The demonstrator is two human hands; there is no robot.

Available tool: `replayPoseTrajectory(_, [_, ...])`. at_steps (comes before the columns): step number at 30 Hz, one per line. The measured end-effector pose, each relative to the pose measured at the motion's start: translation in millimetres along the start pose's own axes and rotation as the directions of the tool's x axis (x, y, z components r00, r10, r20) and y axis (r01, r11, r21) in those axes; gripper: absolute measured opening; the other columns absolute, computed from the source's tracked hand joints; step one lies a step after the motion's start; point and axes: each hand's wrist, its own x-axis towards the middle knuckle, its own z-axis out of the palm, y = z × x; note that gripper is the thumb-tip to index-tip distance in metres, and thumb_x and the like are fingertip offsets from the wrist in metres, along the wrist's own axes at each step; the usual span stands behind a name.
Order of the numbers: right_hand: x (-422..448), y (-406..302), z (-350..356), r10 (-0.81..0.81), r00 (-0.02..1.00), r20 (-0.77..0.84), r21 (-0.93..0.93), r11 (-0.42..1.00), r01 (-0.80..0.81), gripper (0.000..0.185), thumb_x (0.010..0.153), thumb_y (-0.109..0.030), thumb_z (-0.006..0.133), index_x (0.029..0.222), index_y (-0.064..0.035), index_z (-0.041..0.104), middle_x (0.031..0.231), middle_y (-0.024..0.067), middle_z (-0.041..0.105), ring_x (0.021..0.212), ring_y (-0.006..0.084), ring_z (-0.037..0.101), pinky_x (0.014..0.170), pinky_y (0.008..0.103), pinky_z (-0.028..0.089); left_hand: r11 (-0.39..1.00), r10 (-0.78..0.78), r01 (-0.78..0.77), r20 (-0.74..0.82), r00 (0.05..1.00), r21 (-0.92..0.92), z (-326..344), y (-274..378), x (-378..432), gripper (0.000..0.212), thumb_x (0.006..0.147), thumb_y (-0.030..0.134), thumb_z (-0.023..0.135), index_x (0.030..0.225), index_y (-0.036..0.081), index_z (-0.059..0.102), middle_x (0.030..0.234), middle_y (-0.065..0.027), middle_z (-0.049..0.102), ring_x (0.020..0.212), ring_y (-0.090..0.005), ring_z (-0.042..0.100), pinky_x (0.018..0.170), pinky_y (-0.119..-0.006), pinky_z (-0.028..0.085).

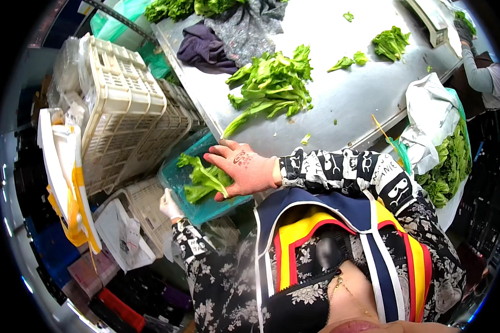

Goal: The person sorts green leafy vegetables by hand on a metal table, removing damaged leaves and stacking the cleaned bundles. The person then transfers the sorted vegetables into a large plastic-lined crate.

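My right hand, in a salmon-coloured work glove, is spread out over the near left corner of a metal table and the rim of a teal plastic crate. Beneath its thumb side lie leafy green stalks in that crate; whether the thumb touches them is hard to tell. In a pale glove, my left hand is at the crate's left rim, its fingers curled against the edge. A pile of leafy greens lies on the table, one long stalk pointing towards my right hand.
Stacked white plastic crates stand at left, with a white foam box beside them. Dark and grey cloths lie on the table. A smaller bunch of greens sits farther right. A bag of greens and a co-worker are at right.
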Motion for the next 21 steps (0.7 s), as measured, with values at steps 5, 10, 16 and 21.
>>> replayPoseTrajectory(5, [-34.6, 63.3, -58.2, 0.087, 0.922, -0.378, -0.074, 0.990, -0.124, 0.066, 0.077, -0.031, 0.074, 0.129, -0.0013, 0.045, 0.130, 0.0205, 0.046, 0.123, 0.0362, 0.042, 0.104, 0.0424, 0.035, 0.965, 0.242, -0.243, -0.021, 0.970, -0.093, 35.3, 84.1, -30.2, 0.046, 0.086, 0.013, 0.069, 0.124, -0.004, 0.051, 0.125, -0.0150, 0.054, 0.114, -0.0213, 0.052, 0.099, -0.032, 0.040])
replayPoseTrajectory(10, [-115.4, 194.0, -143.6, 0.255, 0.433, -0.865, -0.123, 0.728, -0.675, 0.076, 0.075, -0.036, 0.075, 0.130, 0.0023, 0.042, 0.132, 0.0233, 0.045, 0.125, 0.0361, 0.039, 0.106, 0.0428, 0.032, 0.700, 0.598, -0.691, 0.383, 0.704, 0.179, 92.2, 147.6, -95.8, 0.093, 0.073, 0.029, 0.079, 0.142, -0.003, 0.026, 0.147, -0.0211, 0.027, 0.138, -0.0321, 0.024, 0.113, -0.040, 0.019])
replayPoseTrajectory(16, [-169.7, 265.8, -190.3, 0.472, 0.165, -0.866, 0.074, 0.447, -0.892, 0.086, 0.078, -0.058, 0.062, 0.136, 0.0019, 0.039, 0.139, 0.0217, 0.041, 0.133, 0.0342, 0.031, 0.111, 0.0415, 0.022, 0.150, 0.578, -0.968, 0.776, 0.253, 0.203, 178.5, 162.1, -116.8, 0.133, 0.055, 0.058, 0.078, 0.147, -0.004, 0.005, 0.151, -0.0289, 0.006, 0.142, -0.0411, 0.000, 0.115, -0.050, 0.002])
replayPoseTrajectory(21, [-111.9, 267.5, -174.3, 0.391, 0.469, -0.792, -0.077, 0.698, -0.712, 0.080, 0.079, -0.056, 0.062, 0.133, 0.0002, 0.044, 0.119, 0.0176, 0.054, 0.111, 0.0334, 0.047, 0.104, 0.0433, 0.030, 0.297, 0.491, -0.948, 0.833, 0.255, 0.115, 257.9, 192.3, -115.2, 0.124, 0.053, 0.033, 0.083, 0.147, -0.002, 0.008, 0.148, -0.0323, 0.011, 0.140, -0.0432, 0.009, 0.114, -0.051, 0.006])
